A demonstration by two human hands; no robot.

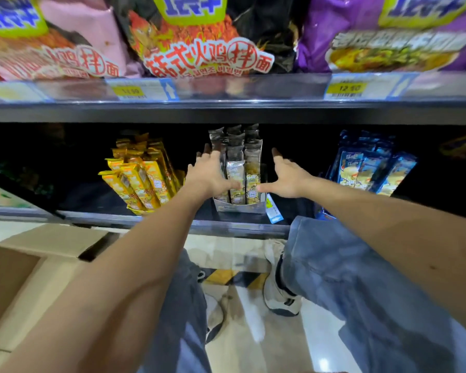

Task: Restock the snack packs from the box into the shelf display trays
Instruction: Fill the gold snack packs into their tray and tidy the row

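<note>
Left grip (210,175): held wide, fingers laid against the silver snack packs (252,160).
Right grip (287,177): held wide, packs just left of it.
Display tray (238,208): set below both grips.

Dark shelving (226,111), glossy floor (253,332) (hazard-striped tape (234,277))

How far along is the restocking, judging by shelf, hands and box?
Done: grey snack packs fill the middle display tray, with yellow packs and blue packs alongside. In hand: the left hand and right hand, both open, flank the grey packs; neither holds a pack. Left: the cardboard box shows no packs in its visible part, so probably little.
</note>
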